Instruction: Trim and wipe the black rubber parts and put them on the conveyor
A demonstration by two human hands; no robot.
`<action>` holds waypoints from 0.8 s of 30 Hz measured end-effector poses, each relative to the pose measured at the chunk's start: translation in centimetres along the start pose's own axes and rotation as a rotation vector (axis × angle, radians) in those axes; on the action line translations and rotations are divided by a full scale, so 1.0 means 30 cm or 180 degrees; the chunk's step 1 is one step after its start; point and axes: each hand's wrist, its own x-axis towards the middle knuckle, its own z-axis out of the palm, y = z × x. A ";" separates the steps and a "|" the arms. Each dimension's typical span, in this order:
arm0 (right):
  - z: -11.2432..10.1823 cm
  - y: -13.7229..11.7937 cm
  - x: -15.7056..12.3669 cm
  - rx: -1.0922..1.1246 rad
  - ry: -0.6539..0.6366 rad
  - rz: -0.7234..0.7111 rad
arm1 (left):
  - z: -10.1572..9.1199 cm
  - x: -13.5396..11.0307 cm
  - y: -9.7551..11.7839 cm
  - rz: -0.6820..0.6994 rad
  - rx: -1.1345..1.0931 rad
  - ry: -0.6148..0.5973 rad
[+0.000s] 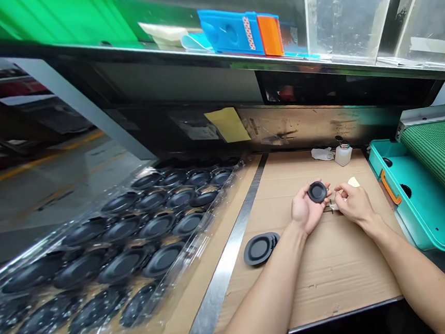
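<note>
A long workbench runs ahead under a metal-edged shelf [213, 58] that carries a blue plastic case [230, 31] with an orange end. To the left, a clear plastic tray [208, 230] holds rows of dark round discs [157, 227] under shiny film. To the right sit a teal tray [417, 217] with an orange handle [390, 186] and a green mesh mat [444, 163]. The middle of the table [326, 282] is covered in flattened cardboard, with a white squeeze bottle [343, 154] and a crumpled white cloth [321, 154] near its back edge. A small stack of black discs [259, 249] lies on the cardboard just left of the forearms. Both hands work together above the cardboard. The left hand [304, 209] is cupped palm-up, with its fingers curled up around a black disc [317, 192] that has a raised rim and a recessed centre. The right hand [354, 205] is turned inward, its fingers drawn together just beside the disc's edge; whether they pinch anything is hidden. A pale scrap [353, 181] shows just beyond them.
</note>
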 end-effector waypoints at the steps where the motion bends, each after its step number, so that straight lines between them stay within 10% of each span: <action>1: 0.002 0.000 -0.001 -0.0009 -0.0066 0.0033 | 0.003 -0.002 -0.009 0.0283 0.0308 0.0092; 8: 0.014 0.033 0.003 -0.0252 -0.0254 0.0074 | 0.025 -0.045 -0.060 0.2266 0.2435 0.0381; 24: 0.007 0.017 0.007 -0.0512 -0.0622 0.0329 | -0.012 -0.018 -0.067 0.2782 0.4015 0.0659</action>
